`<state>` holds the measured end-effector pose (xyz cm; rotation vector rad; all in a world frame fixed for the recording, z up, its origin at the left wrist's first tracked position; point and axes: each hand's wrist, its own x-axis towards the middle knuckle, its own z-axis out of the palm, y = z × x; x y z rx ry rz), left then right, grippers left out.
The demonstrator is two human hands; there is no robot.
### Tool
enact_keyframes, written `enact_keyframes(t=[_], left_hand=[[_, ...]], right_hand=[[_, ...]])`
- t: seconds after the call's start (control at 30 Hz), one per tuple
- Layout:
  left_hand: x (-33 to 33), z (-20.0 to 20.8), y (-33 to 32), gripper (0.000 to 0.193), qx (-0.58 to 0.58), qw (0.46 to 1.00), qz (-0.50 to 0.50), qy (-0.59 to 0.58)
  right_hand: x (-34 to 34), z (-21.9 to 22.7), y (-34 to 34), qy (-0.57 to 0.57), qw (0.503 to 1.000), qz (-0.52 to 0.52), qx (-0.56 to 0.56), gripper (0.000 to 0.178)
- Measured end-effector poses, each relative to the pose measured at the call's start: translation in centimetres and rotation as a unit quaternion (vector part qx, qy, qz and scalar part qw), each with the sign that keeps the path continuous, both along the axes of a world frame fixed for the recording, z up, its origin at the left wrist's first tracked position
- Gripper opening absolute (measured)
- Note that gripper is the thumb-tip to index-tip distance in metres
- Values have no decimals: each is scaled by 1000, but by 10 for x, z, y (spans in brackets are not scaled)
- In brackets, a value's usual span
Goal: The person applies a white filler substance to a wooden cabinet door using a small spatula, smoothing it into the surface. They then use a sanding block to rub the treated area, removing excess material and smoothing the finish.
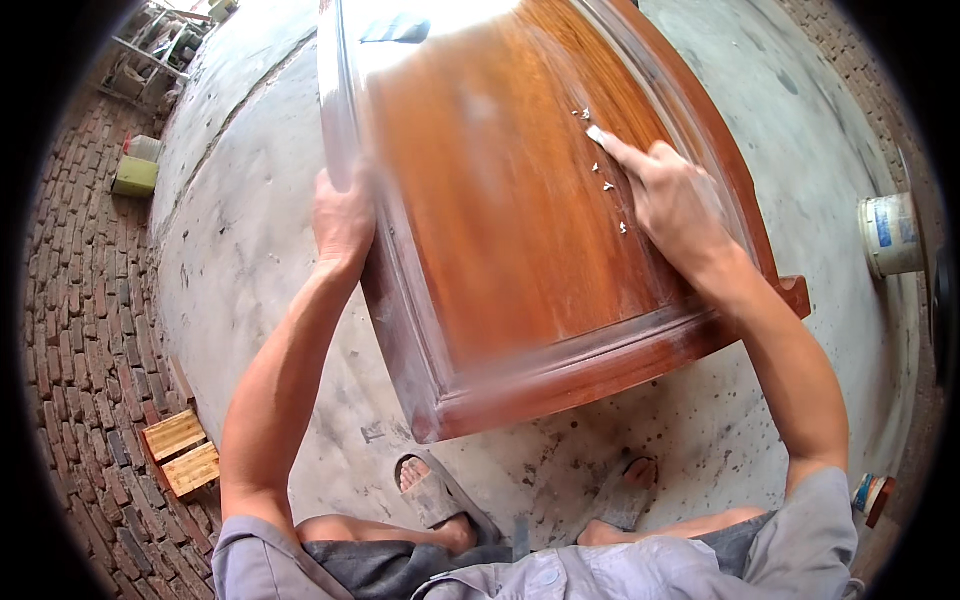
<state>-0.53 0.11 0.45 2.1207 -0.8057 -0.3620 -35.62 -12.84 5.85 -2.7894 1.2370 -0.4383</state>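
Note:
A reddish-brown varnished wooden panel (490, 220) with a raised moulded frame lies in front of me, its near edge above my feet. My left hand (343, 220) is closed on the panel's left edge; its fingers are partly hidden and blurred. My right hand (675, 195) rests over the right part of the panel, index finger stretched forward. Under its fingertips is a small white piece (597, 135), pressed to the wood; its kind I cannot make out. Several white crumbs (608, 186) lie in a line beside the hand.
A grey flat piece (395, 30) lies at the panel's far left, in glare. Around it spreads a stained concrete floor (240, 240). A white bucket (890, 235) stands at right, a yellow-green container (135, 176) at left. Wooden slats (185, 452) lie by the brick paving (85, 330).

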Motion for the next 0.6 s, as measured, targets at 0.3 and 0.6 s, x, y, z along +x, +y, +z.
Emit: enact_keyframes(t=[0.3,0.6], left_hand=[[9,-4,7,82,28,999,14,1],[-23,-1,-23,38,-89,869,-117,-472]], right_hand=[[6,1,7,33,999,-21,23,48],[35,-4,-40,-26,1000,-11,-9,34]])
